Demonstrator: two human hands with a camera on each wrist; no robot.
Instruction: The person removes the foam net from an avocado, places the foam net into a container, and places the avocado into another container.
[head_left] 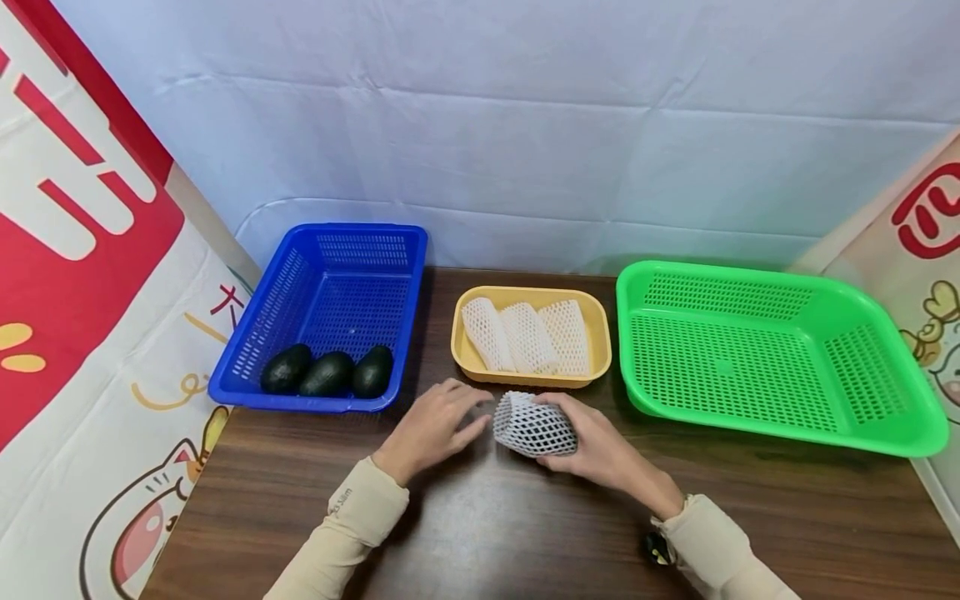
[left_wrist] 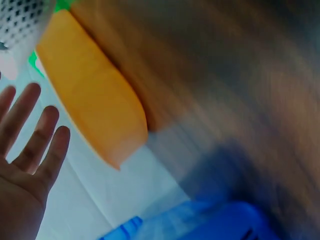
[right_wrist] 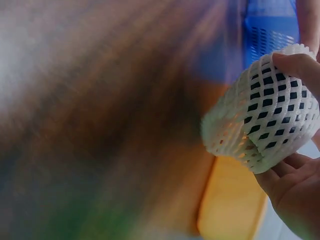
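My right hand [head_left: 600, 446] grips a dark avocado sleeved in a white foam net [head_left: 534, 427], above the table in front of the yellow tray. Thumb and fingers lie on opposite sides of it. In the right wrist view, dark skin shows through the mesh of the foam net [right_wrist: 275, 110], and its loose end hangs past the fruit. Just left of the net, my left hand [head_left: 431, 425] is empty, with a small gap between them. The left wrist view shows this left hand [left_wrist: 30, 150] with its fingers extended and spread.
A yellow tray [head_left: 531, 380] behind my hands holds three white foam nets [head_left: 528, 337]. At the left, a blue basket [head_left: 352, 308] contains three avocados [head_left: 327, 373]. A green basket [head_left: 720, 358] stands at the right on the brown wooden table [head_left: 480, 533]. White cloth [head_left: 517, 167] hangs behind.
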